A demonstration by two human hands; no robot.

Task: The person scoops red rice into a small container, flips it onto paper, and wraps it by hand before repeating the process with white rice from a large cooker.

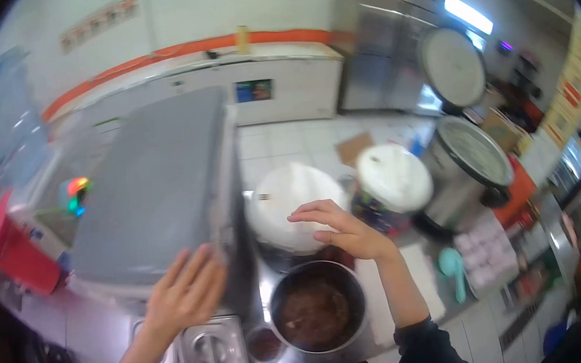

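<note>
My left hand [186, 290] is slightly blurred, its fingers stretched out over the front edge of a large box with a grey lid [154, 191]. Its palm faces down and nothing shows in it. Farther right, my right hand [347, 231] hovers with thumb and fingers apart, overlapping a round white lid [292, 192] in this view. Below it stands a round metal pot [317, 307] with dark brown contents. Beside the pot are a small bowl of brown stuff [264, 344] and a rectangular steel pan with a handled lid [213, 350].
A second white-lidded container [395, 177] and a big cooker with its lid raised [465, 153] stand at the right. Nearer are a white board [418, 278], a turquoise scoop [453, 267] and a tray of eggs [484, 252]. A red bin [23, 250] is far left.
</note>
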